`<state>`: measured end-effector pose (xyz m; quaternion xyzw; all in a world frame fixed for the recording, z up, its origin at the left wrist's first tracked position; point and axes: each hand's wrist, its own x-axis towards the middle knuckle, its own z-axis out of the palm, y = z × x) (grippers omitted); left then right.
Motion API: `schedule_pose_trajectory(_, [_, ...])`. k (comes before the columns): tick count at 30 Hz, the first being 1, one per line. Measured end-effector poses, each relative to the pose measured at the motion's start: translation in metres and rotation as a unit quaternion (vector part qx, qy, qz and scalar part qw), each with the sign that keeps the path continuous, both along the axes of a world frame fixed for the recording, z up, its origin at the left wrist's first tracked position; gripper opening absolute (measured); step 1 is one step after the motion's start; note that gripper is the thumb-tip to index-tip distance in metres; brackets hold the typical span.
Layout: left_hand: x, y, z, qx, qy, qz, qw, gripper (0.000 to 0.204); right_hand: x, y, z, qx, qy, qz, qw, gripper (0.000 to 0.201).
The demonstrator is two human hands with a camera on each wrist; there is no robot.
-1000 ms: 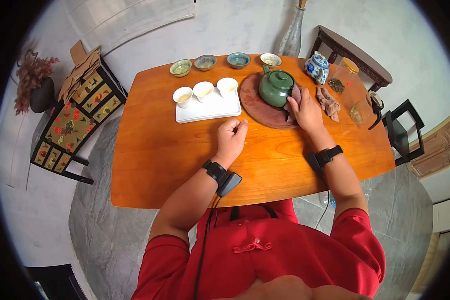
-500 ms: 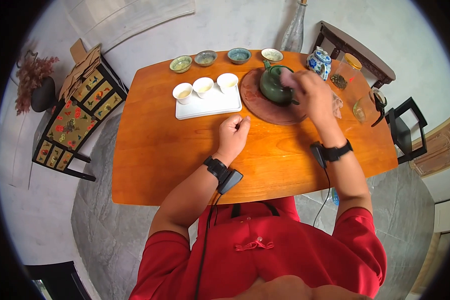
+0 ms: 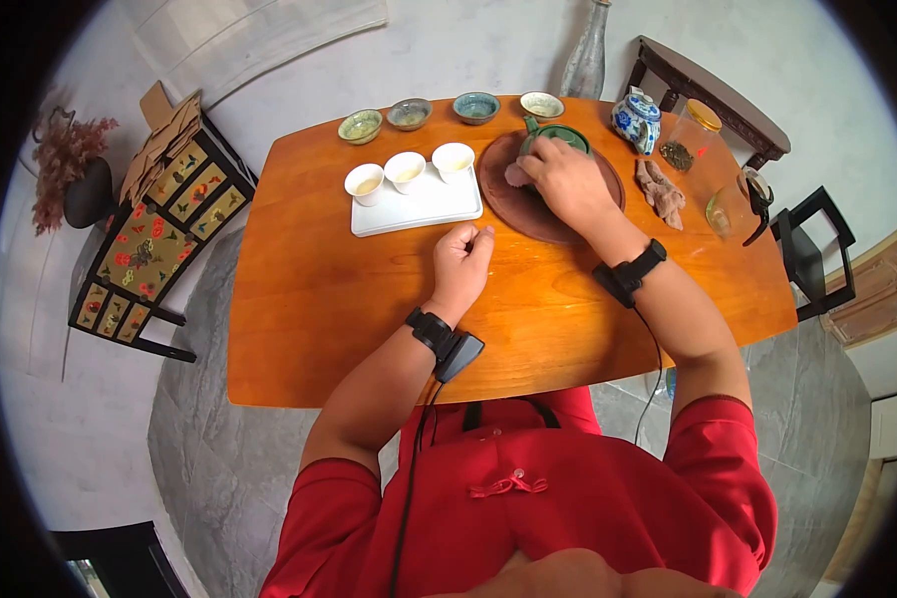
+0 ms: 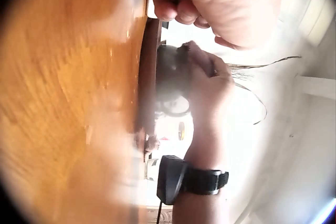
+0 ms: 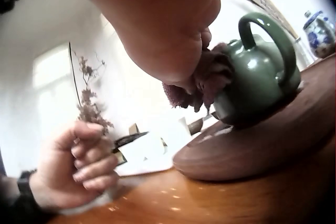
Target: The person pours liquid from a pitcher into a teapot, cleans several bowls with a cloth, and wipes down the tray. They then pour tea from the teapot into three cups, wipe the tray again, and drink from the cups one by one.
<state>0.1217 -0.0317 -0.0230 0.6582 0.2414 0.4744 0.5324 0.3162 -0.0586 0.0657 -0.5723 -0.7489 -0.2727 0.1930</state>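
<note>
Right hand (image 3: pixel 568 187) grips cloth (image 5: pixel 212 74) at pot (image 5: pixel 257 77); left hand (image 3: pixel 460 269) clenched.
Pot sits on round board (image 3: pixel 502 199). Right wrist view shows its handle (image 5: pixel 286 43) and the cloth against its side; head view adds the spout (image 3: pixel 532 125) and three cups (image 3: pixel 406 173) on white tray (image 3: pixel 409 216). Right hand covers much of pot in head view; left wrist view blurs it. Dark shape (image 5: pixel 131 139) by left fingers: cannot tell if held.
</note>
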Motion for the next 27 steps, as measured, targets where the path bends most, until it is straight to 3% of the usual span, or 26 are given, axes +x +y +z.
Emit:
schedule_pose_trajectory(2, [-0.001, 0.006, -0.004, 0.009, -0.01, 0.033, 0.999, 0.039, 0.002, 0.001, -0.017, -0.004, -0.008, 0.017, 1.0, 0.009])
schedule_pose_trajectory(4, [0.0, 0.007, -0.003, 0.005, -0.018, 0.027, 0.999, 0.039, -0.006, -0.011, -0.023, -0.136, 0.055, 0.045, 0.988, 0.009])
schedule_pose_trajectory(5, [0.0, 0.005, -0.003, -0.003, -0.02, 0.016, 1.0, 0.039, -0.015, -0.018, -0.02, -0.21, 0.15, 0.039, 0.965, 0.016])
schedule_pose_trajectory(6, [0.001, 0.001, -0.004, -0.007, -0.019, 0.012, 1.0, 0.039, -0.017, -0.019, -0.024, -0.213, 0.152, 0.035, 0.964, 0.016])
schedule_pose_trajectory(8, [0.003, 0.001, -0.003, -0.002, 0.001, -0.001, 1.0, 0.039, -0.016, -0.017, -0.033, -0.146, 0.165, 0.144, 0.965, 0.03])
schedule_pose_trajectory(10, [0.002, 0.0, 0.0, -0.013, -0.008, 0.0, 1.0, 0.039, -0.01, -0.03, -0.037, -0.18, 0.155, 0.139, 0.961, 0.035])
schedule_pose_trajectory(17, [0.0, -0.001, 0.003, -0.029, -0.023, 0.019, 0.999, 0.038, 0.044, -0.09, -0.012, -0.239, 0.147, 0.087, 0.956, 0.03])
schedule_pose_trajectory(19, [0.003, 0.001, -0.003, -0.006, -0.016, 0.022, 1.0, 0.038, 0.062, -0.104, 0.002, -0.273, 0.128, -0.046, 0.952, 0.03])
schedule_pose_trajectory(22, [0.005, 0.004, -0.006, 0.015, -0.006, 0.027, 0.999, 0.039, 0.101, -0.108, -0.002, -0.117, 0.007, -0.092, 0.989, 0.026])
schedule_pose_trajectory(23, [0.005, 0.003, -0.007, 0.012, -0.004, 0.029, 0.999, 0.039, 0.102, -0.107, 0.0, -0.117, 0.008, -0.094, 0.989, 0.026])
schedule_pose_trajectory(25, [0.005, 0.003, -0.006, 0.013, -0.002, 0.029, 1.0, 0.039, 0.096, -0.102, 0.01, -0.103, 0.194, -0.199, 0.955, 0.027])
schedule_pose_trajectory(27, [0.003, 0.001, -0.002, 0.013, 0.002, 0.03, 0.999, 0.038, 0.087, -0.096, -0.016, -0.106, 0.167, -0.175, 0.965, 0.03])
